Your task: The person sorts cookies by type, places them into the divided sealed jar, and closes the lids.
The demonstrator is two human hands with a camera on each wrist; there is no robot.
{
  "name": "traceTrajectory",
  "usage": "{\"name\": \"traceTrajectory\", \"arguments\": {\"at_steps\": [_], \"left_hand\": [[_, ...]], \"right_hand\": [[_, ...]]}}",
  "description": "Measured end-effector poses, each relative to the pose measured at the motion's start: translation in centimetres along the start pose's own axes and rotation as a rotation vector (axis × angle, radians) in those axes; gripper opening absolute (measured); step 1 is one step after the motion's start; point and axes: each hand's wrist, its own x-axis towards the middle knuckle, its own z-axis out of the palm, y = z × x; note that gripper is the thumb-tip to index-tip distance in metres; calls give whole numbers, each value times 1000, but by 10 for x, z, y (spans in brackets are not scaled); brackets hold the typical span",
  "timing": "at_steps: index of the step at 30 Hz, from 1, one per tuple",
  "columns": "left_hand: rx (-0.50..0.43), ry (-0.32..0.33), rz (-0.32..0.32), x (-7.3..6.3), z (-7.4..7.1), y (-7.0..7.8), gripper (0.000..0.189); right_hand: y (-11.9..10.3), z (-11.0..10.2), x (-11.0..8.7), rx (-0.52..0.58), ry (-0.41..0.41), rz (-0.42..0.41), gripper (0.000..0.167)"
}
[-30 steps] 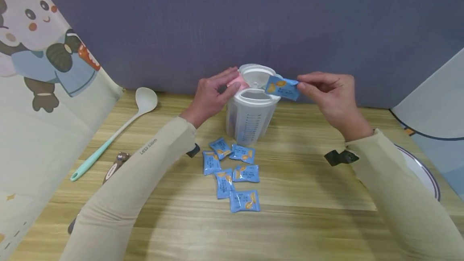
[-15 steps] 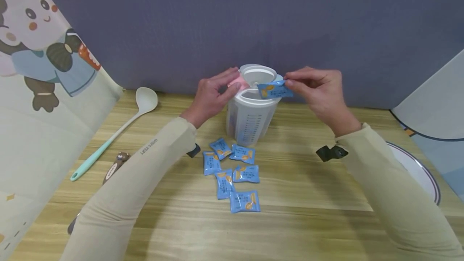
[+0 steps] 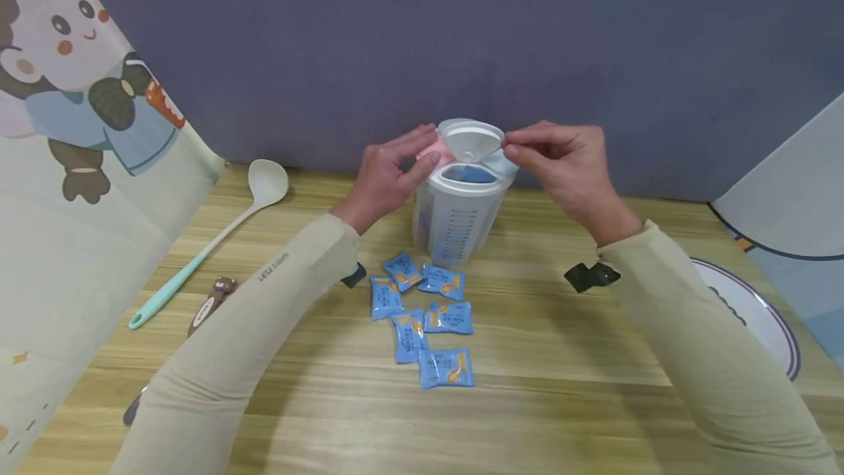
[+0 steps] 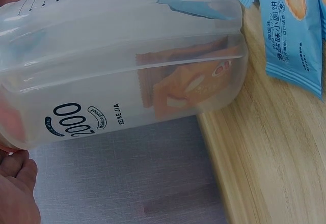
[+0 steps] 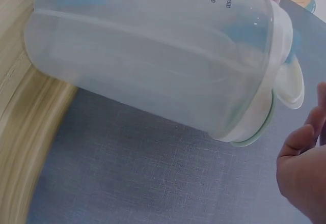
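Observation:
A clear storage canister [image 3: 461, 222] with a measuring scale stands upright at the back of the table. Its front lid flap [image 3: 472, 141] is raised, and a blue snack packet [image 3: 469, 174] shows inside the opening. My left hand [image 3: 389, 174] grips the canister's top at its pink lid section [image 3: 435, 151]. My right hand [image 3: 560, 167] is beside the raised flap with nothing between thumb and fingertips; the right wrist view shows a small gap to the flap. An orange packet [image 4: 193, 81] is visible through the canister wall. Several blue snack packets [image 3: 446, 367] lie in front.
A ladle [image 3: 217, 240] with a mint handle lies at left. Beside it, a brown bear-topped item [image 3: 214, 303] is partly under my left sleeve. A rimmed plate [image 3: 758, 306] sits at right, partly covered by my right arm. A dark fabric panel [image 3: 395, 35] stands behind.
My right hand moved left to the canister and let go of the blue packet, which now sits inside the opening. My left hand stayed on the lid.

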Motion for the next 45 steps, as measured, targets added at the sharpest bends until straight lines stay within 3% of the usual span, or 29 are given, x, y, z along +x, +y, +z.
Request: {"name": "traceTrajectory", "arguments": {"at_steps": [14,21,30,45], "left_hand": [[-3,-17,-30,-1,1,0,39],[-11,-7,-12,0,4,-1,37],[-9,25,27,0,5,-2,36],[-18,17,0,0,3,-2,37]], "right_hand": [[0,-4,-10,15,-16,59,14],[0,-7,-31,-36,-46,94,15],[17,-7,-58,-19,-155,53,14],[58,6,-96,-128,-393,201,14]]}}
